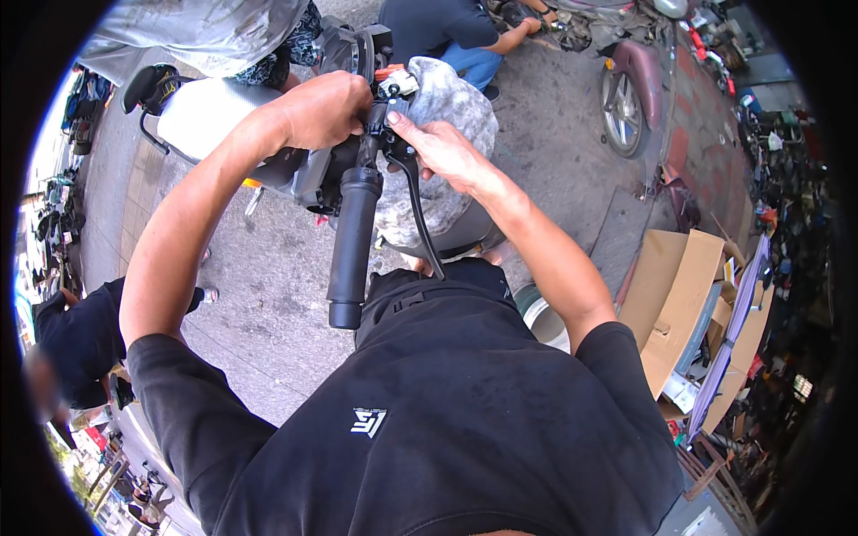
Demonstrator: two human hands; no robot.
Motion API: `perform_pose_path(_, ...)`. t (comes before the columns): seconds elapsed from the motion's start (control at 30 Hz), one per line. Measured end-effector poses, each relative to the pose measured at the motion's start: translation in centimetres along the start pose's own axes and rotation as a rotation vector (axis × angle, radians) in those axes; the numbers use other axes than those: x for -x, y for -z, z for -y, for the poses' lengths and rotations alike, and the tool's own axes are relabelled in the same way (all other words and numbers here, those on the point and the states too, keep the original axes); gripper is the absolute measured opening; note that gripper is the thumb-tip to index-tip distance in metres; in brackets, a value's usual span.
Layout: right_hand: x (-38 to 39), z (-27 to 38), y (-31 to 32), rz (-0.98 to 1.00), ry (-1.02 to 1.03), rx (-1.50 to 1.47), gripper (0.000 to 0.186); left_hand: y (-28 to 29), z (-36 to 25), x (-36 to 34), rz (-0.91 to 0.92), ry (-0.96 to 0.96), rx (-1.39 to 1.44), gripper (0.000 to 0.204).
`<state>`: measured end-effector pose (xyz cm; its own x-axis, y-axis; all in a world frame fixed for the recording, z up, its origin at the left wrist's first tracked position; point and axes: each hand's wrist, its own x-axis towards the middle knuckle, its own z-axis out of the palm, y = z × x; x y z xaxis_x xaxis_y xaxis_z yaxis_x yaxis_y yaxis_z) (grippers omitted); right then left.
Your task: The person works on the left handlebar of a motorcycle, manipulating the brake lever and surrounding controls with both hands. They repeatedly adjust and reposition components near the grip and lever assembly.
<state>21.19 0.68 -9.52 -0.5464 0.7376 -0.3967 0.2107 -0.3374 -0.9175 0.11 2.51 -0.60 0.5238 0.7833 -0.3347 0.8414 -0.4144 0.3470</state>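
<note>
A scooter handlebar with a black rubber grip [354, 237] points toward me, its curved black hand lever [416, 210] running alongside. At the inner end of the grip, my right hand [442, 154] holds the lever's clamp housing [393, 114], thumb on top and fingers curled beneath. Just left of the housing is my left hand [323, 109], closed with its knuckles up. Its fingertips are hidden, so what they pinch cannot be seen. Beyond the hands lies a seat with a fluffy grey-white cover [454, 107].
A person in a dark shirt [438, 27] crouches ahead, working on parts. Another person [85, 344] is at the left. A maroon fender with a wheel [623, 107] stands at the right, near cardboard boxes [666, 299]. A bucket [543, 320] sits by my right side.
</note>
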Motion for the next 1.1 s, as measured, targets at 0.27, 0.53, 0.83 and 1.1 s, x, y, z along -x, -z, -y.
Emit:
perform_pose_path(0.27,-0.6,-0.6,0.2,0.011,-0.017,0.038,0.073,-0.5,0.5,0.1,-0.122,-0.081,0.135,0.013)
perform_pose_path(0.53,0.1,0.5,0.2,0.001,-0.024,0.041,0.072,0.1,0.1,-0.3,-0.004,0.004,0.053,0.016)
perform_pose_path(0.83,-0.2,0.1,0.2,0.009,-0.016,0.024,0.071,0.1,-0.2,0.0,-0.095,-0.027,0.121,0.014)
perform_pose_path(1.1,-0.6,-0.4,0.4,0.016,-0.015,0.025,0.071,0.2,-0.6,0.3,0.019,0.01,-0.018,0.012)
